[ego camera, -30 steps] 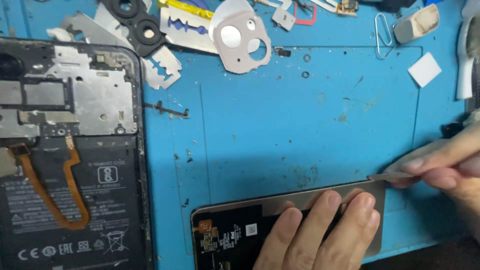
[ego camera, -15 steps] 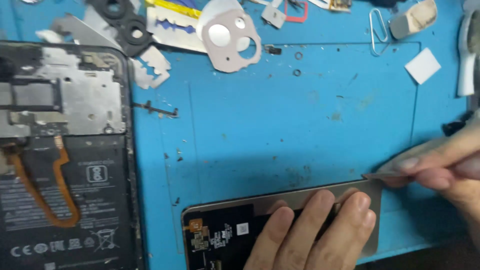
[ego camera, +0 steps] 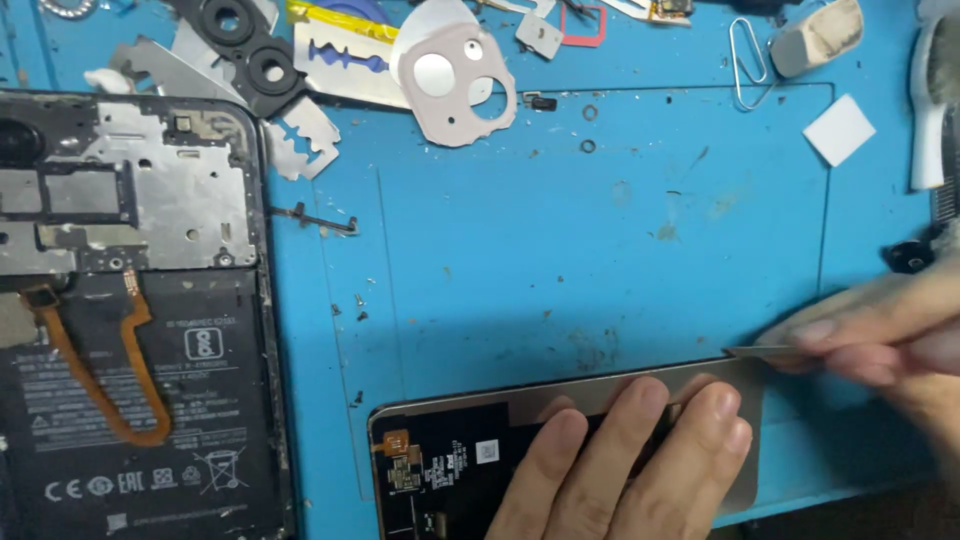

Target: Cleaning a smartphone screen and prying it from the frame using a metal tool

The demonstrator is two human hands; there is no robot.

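Two hands work at the lower right of the head view, over a blue work mat (ego camera: 600,260). Left hand (ego camera: 630,465) lies flat, fingers extended and loosely spread, pressing down on a phone panel (ego camera: 560,400) that rests on the mat at the bottom centre; the fingertips reach close to the panel's far edge, and the hand grasps nothing. Right hand (ego camera: 880,335) enters from the right edge, fingers pinched closed on a thin metal blade (ego camera: 760,351), whose tip meets the panel's upper right corner, just beside the left fingertips. Panel underside shows a dark area with small circuit parts toward its left end and a bare metallic strip along the top. Well apart, at the left edge, lies an opened phone (ego camera: 130,320) with its battery and an orange flex cable exposed. Along the top of the mat lie a pink camera bezel (ego camera: 460,90), a razor blade (ego camera: 345,55), a paper clip (ego camera: 748,60) and a white square pad (ego camera: 838,130).
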